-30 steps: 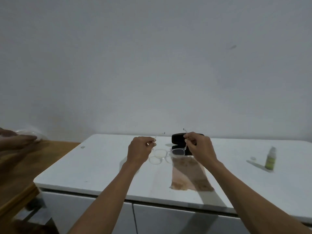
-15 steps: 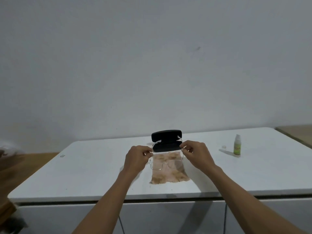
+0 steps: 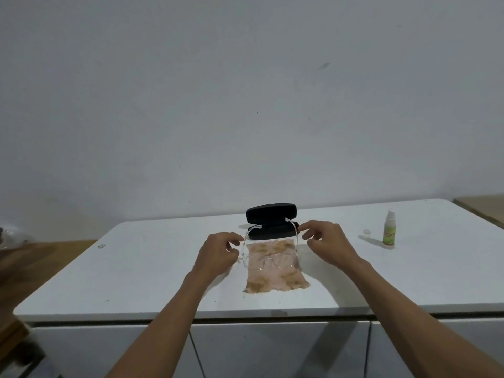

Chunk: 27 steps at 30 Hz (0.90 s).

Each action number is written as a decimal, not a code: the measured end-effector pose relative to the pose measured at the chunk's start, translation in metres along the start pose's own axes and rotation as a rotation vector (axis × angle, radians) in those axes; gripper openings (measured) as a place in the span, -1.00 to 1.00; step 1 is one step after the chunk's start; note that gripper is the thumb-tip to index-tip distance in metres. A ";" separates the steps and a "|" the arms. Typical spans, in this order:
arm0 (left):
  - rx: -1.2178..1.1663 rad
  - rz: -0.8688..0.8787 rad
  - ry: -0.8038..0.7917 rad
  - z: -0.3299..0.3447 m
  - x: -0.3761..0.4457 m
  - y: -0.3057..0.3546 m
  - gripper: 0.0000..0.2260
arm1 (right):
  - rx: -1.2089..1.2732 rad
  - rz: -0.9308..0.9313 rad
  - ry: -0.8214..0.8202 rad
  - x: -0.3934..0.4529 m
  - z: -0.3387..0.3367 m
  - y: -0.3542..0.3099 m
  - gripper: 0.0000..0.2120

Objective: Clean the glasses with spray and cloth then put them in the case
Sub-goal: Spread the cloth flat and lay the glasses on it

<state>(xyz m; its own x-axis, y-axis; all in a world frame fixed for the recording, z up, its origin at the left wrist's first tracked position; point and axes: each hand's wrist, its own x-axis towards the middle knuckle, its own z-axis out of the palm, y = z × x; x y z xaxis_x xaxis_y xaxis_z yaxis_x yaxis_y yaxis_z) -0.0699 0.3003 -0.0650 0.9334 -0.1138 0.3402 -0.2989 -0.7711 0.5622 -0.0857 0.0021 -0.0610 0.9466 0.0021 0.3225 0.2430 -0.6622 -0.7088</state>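
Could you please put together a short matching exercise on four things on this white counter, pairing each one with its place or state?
Things:
1. glasses
2. case
3. spray bottle
4. cloth

Places or states:
A. stands upright, far right on the counter
B. lies spread flat, near the front edge
C. open, lid up, behind the cloth
D. clear frame, over the cloth, arms pointing to the case

Pairs: 1-D, 2-C, 3-A, 4-B
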 end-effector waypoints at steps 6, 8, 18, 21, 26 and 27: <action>-0.026 -0.058 -0.015 0.011 0.022 -0.005 -0.85 | -0.038 0.045 -0.066 0.022 0.007 0.014 -0.77; -0.034 -0.083 -0.032 0.015 0.029 -0.006 -0.89 | -0.060 0.050 -0.102 0.031 0.012 0.017 -0.80; -0.031 -0.124 -0.116 0.033 0.057 -0.013 -0.88 | -0.214 0.058 -0.211 0.060 0.034 0.013 -0.91; -0.099 -0.132 -0.125 0.036 0.059 -0.017 -0.89 | -0.229 0.071 -0.226 0.061 0.035 0.011 -0.97; -0.214 -0.170 -0.179 0.034 0.057 -0.013 -0.85 | -0.189 0.116 -0.250 0.061 0.031 0.006 -0.87; -0.264 -0.184 -0.189 0.032 0.056 -0.011 -0.85 | -0.151 0.125 -0.246 0.060 0.029 0.006 -0.86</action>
<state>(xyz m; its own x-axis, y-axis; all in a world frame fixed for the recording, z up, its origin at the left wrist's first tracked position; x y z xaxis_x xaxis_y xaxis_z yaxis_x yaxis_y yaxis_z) -0.0080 0.2828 -0.0760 0.9891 -0.1210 0.0838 -0.1403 -0.6037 0.7847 -0.0208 0.0204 -0.0639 0.9945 0.0830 0.0645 0.1051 -0.7725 -0.6263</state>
